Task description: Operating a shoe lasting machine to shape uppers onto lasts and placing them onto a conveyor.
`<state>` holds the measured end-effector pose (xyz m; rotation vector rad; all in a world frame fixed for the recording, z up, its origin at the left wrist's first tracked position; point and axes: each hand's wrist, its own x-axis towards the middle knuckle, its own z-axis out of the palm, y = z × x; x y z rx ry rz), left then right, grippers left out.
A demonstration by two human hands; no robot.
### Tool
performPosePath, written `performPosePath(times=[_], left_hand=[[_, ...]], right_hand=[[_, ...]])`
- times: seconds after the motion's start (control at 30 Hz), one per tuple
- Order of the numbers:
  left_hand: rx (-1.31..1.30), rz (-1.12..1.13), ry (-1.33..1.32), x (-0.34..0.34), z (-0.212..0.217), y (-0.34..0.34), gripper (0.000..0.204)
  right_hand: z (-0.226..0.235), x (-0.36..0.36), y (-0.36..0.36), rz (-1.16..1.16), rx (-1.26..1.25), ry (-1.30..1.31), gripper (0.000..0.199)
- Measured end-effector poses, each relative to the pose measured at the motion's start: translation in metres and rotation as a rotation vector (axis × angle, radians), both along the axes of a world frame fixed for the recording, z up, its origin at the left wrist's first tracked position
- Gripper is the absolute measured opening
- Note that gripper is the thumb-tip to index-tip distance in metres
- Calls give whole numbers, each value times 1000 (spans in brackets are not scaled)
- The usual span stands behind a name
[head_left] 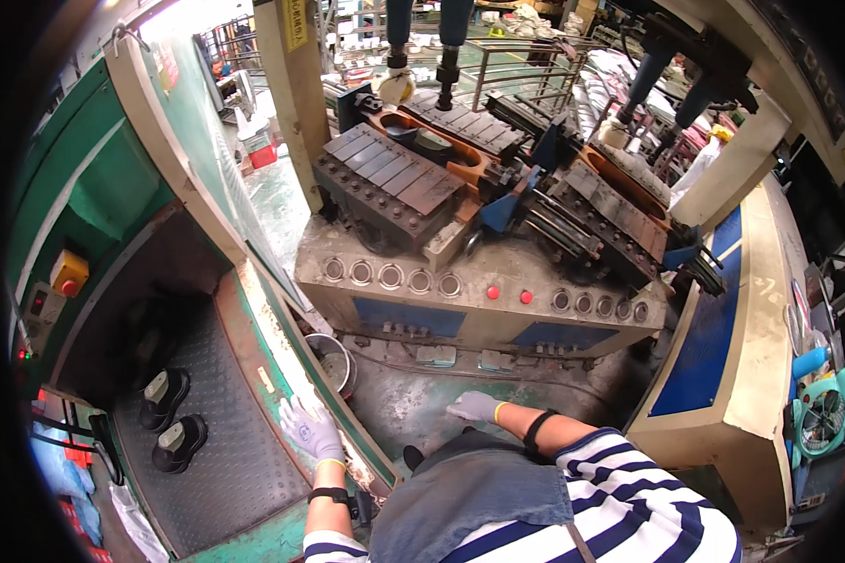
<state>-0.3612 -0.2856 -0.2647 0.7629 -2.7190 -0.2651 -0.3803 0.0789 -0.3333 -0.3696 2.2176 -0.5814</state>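
My left hand [312,430], in a pale glove, lies with fingers spread at the rusty edge of a green cabinet [282,375], holding nothing. In front of my body hangs my right hand [475,406], also gloved, fingers loosely stretched to the left with nothing visible in them. Inside the cabinet, two black shoes [165,398] with grey-green tops stand on a dark studded surface [230,450], left of my left hand. A darker shape behind them is lost in shadow.
Ahead stands a press machine [498,314] with metal molds [390,178], round dials and red buttons [494,293]. A bucket [333,361] is beside the cabinet. A beige-blue housing [714,347] and turquoise fan [824,413] flank the right. A yellow switch box [69,274] is at left.
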Motion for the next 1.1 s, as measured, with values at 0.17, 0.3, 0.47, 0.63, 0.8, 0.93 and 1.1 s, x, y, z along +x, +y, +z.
performPosePath(times=[0.17,0.3,0.47,0.63,0.8,0.93,1.1], left_hand=[[-18,-34,14,0,10,2,51],[-17,8,78,-6,14,2,52],[11,-14,-9,-3,8,-3,59],[-50,-25,20,1,-1,-2,59],[37,26,49,1,1,-3,55],[47,36,51,1,-1,-4,53],[42,15,76,3,-5,-2,54]], right_hand=[[8,8,18,-202,-197,-120,36],[49,-49,21,-590,-350,88,32],[218,-202,-1,-607,-805,701,48],[365,-288,-10,-643,-1085,607,70],[265,-218,-41,-452,-780,399,40],[158,-143,-44,-448,-600,-9,30],[114,-99,-21,-387,-484,-122,28]])
